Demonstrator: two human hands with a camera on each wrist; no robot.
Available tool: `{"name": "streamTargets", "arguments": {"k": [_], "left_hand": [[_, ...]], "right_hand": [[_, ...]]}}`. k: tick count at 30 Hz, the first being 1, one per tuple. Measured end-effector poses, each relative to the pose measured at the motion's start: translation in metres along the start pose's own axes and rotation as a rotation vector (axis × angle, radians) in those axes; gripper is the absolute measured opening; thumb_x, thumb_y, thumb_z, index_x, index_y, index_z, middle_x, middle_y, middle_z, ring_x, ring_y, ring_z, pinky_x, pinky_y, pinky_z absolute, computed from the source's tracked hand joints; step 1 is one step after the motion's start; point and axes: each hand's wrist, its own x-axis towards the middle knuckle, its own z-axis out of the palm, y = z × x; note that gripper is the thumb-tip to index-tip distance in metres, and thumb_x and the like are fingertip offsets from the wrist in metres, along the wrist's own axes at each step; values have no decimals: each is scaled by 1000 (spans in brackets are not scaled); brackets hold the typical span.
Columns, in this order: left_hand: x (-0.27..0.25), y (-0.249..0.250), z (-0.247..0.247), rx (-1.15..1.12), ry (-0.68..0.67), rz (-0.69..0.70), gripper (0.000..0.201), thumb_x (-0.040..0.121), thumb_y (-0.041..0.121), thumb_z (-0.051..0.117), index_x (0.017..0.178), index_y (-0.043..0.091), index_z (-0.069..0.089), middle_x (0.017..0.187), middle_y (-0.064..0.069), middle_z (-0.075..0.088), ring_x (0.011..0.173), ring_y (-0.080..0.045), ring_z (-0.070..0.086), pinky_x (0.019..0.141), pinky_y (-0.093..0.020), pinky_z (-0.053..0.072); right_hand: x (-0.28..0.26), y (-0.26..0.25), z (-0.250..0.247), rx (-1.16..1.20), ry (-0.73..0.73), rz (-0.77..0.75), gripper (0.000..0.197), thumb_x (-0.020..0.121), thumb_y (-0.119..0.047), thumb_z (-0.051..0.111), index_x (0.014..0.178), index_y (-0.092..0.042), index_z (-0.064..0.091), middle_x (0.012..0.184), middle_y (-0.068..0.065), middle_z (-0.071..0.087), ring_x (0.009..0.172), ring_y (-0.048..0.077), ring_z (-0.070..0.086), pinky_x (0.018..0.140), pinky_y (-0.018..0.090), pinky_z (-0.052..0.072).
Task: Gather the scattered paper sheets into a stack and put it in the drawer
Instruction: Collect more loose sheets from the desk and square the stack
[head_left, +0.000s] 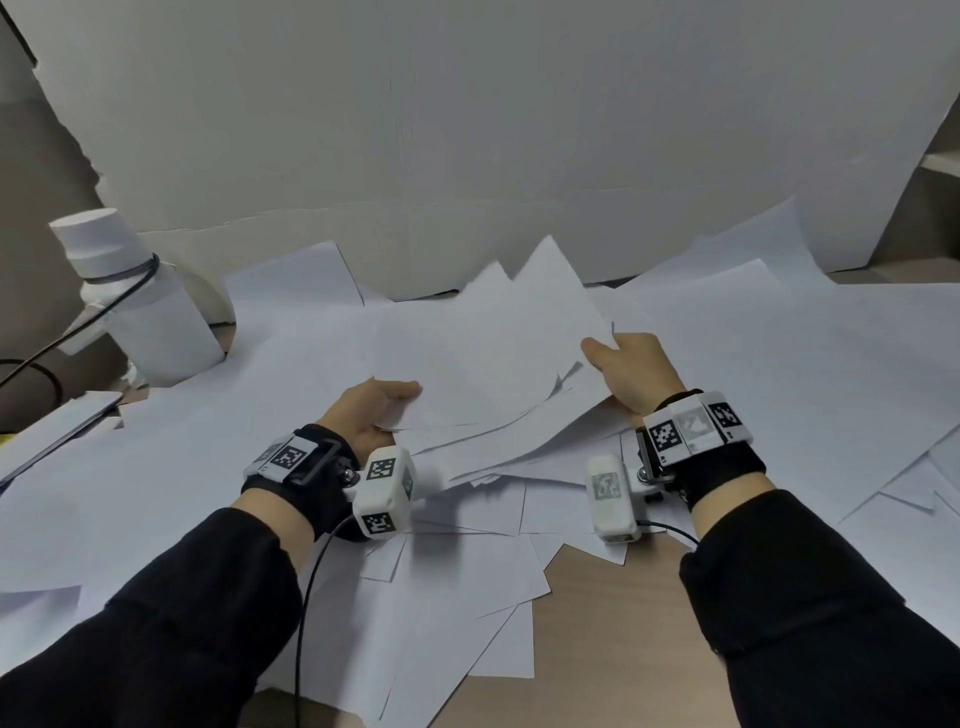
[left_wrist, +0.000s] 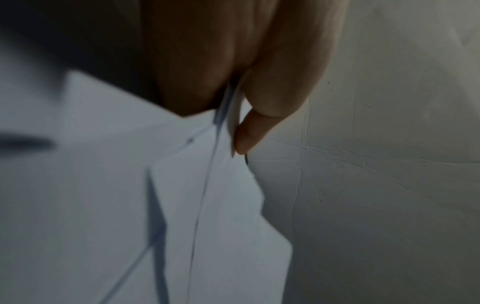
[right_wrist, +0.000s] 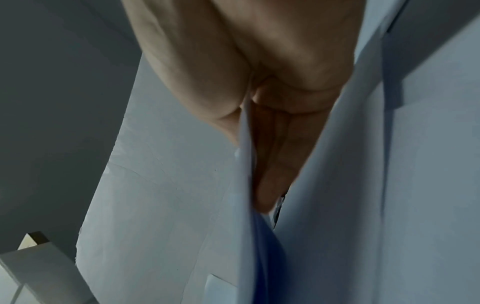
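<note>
The left hand (head_left: 371, 415) and the right hand (head_left: 631, 371) held one loose bundle of paper sheets (head_left: 493, 358) between them, raised a little above the desk (head_left: 613, 623). The left thumb lay on top of the near left corner and the fingers were under it; in the left wrist view the sheets were pinched between them. The right hand gripped the right edge the same way. More sheets (head_left: 831, 374) lay scattered flat around and under the bundle. A white bottle (head_left: 130, 291) stood at the far left, before a white board (head_left: 467, 130).
</note>
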Motion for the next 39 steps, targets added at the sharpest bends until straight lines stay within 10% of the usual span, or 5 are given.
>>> {"name": "streamTargets", "arguments": {"k": [17, 22, 31, 35, 39], "left_hand": [[-1, 5, -8, 34, 34, -100, 29, 101, 14, 58, 127, 3, 62, 97, -17, 75, 61, -32, 73, 41, -40, 56], [-6, 6, -1, 145, 41, -103, 7, 92, 4, 64, 90, 8, 59, 59, -4, 58, 31, -17, 48, 29, -18, 37], [-11, 11, -35, 145, -139, 168, 49, 85, -8, 67, 131, 8, 57, 132, -30, 59, 105, -36, 64, 100, -50, 53], [-17, 11, -42, 103, -116, 175, 58, 95, -1, 59, 150, 7, 40, 126, -18, 68, 99, -29, 73, 72, -36, 62], [-14, 4, -39, 158, 22, 5, 62, 98, 11, 62, 153, 8, 35, 128, -6, 63, 109, -28, 66, 79, -30, 55]], "right_hand": [[3, -2, -14, 211, 171, 114, 22, 87, -4, 50, 65, -5, 47, 67, 12, 32, 55, 22, 35, 43, 16, 21], [-10, -6, -15, 82, -147, 166, 8, 83, 3, 66, 80, 6, 60, 81, 28, 64, 53, 23, 65, 45, 25, 51], [-1, 5, -24, 229, -111, 325, 28, 85, -11, 70, 108, 2, 62, 101, 25, 71, 93, 44, 70, 80, 65, 53], [34, 33, -23, 207, 31, 191, 45, 71, -19, 73, 95, 17, 60, 100, 34, 67, 94, 51, 67, 83, 74, 44], [20, 14, -17, 181, 207, 43, 17, 78, -12, 61, 67, -4, 51, 69, 12, 45, 64, 25, 45, 57, 31, 39]]}}
